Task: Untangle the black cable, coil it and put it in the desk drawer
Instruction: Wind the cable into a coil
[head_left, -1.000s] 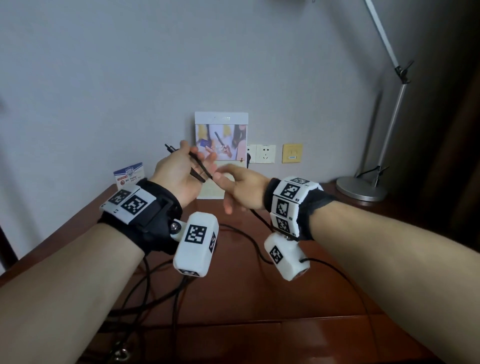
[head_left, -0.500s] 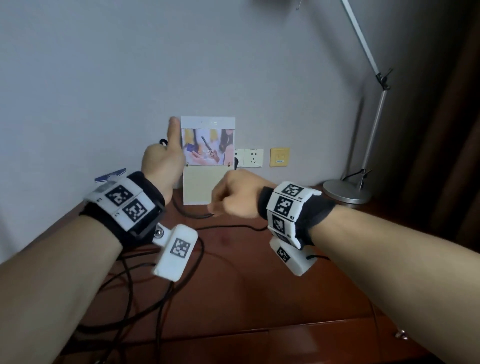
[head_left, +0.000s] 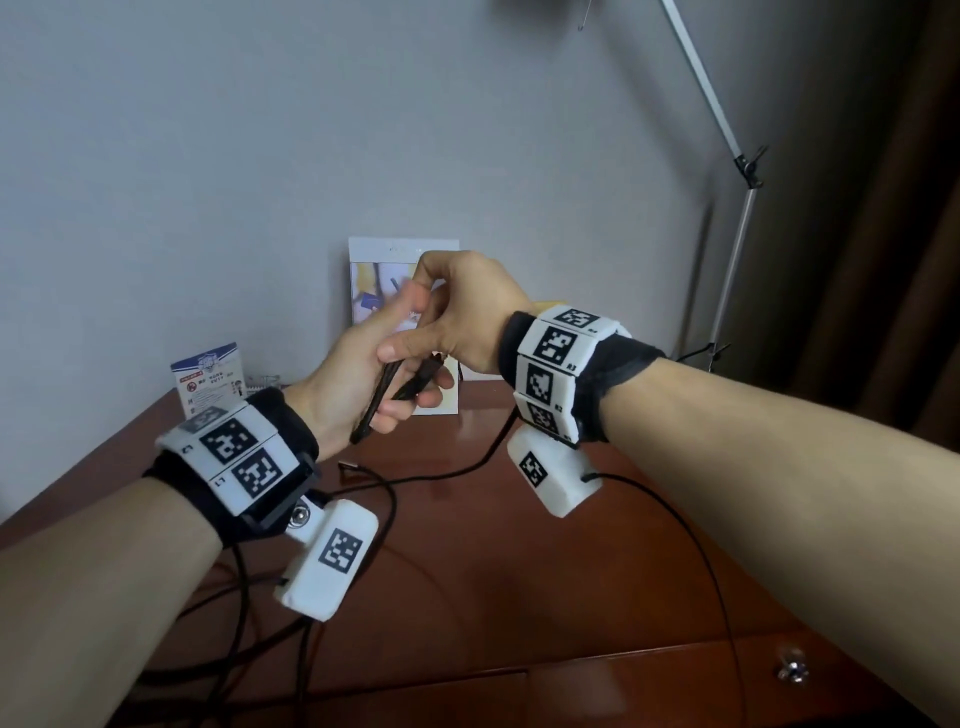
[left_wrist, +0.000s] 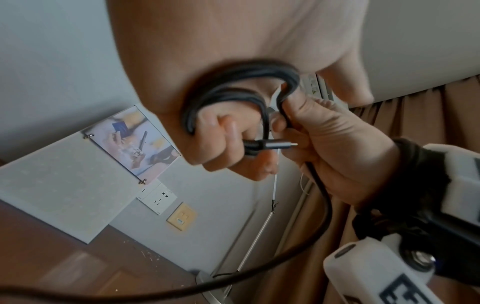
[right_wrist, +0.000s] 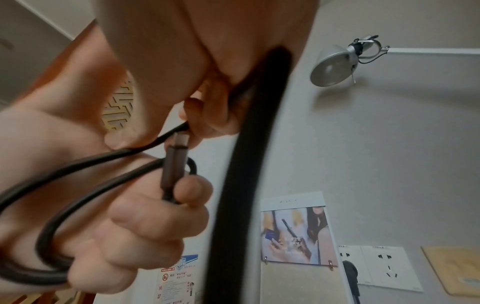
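Left hand (head_left: 363, 384) curls round the cable (left_wrist: 233, 86) loops, above the far desk (head_left: 467, 571); right hand (head_left: 457, 317) pinches the next turn. Slack trailing right may snag, springing loops loose.

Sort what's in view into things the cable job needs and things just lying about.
Needed:
black cable, its loops gripped by the left hand
right hand, pinching the cable
desk drawer, shut

Lying about:
desk lamp
picture stand
notice card
wall sockets
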